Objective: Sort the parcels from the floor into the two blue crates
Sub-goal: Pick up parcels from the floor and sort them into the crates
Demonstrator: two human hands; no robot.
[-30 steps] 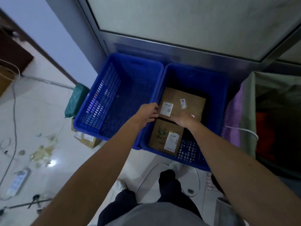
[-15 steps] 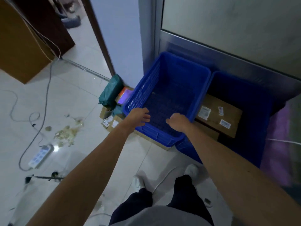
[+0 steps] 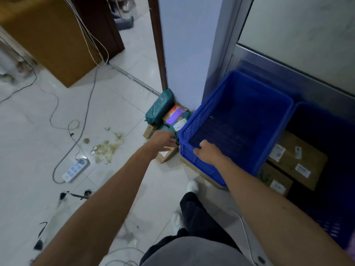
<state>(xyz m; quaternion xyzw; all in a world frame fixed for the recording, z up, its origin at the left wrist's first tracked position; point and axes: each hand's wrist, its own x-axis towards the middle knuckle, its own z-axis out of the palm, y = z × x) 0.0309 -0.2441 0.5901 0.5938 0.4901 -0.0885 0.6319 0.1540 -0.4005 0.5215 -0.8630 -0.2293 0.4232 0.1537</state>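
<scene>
Two brown boxes [image 3: 296,162] already lie in the right crate [image 3: 326,127], while the left crate [image 3: 199,120] stands empty. The unsorted parcels, a green bag [image 3: 159,107] and small cartons [image 3: 166,155], are heaped on the floor just beside the left crate, which probably keeps each reach short. The left hand [image 3: 163,140] stretches toward that heap, fingers extended and holding nothing. The right hand [image 3: 208,152] hovers relaxed and empty at the left crate's near rim, probably for balance.

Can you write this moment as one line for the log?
step: fetch next parcel | left hand: open, reaching to floor parcels | right hand: at empty crate rim | other crate: two boxes
</scene>
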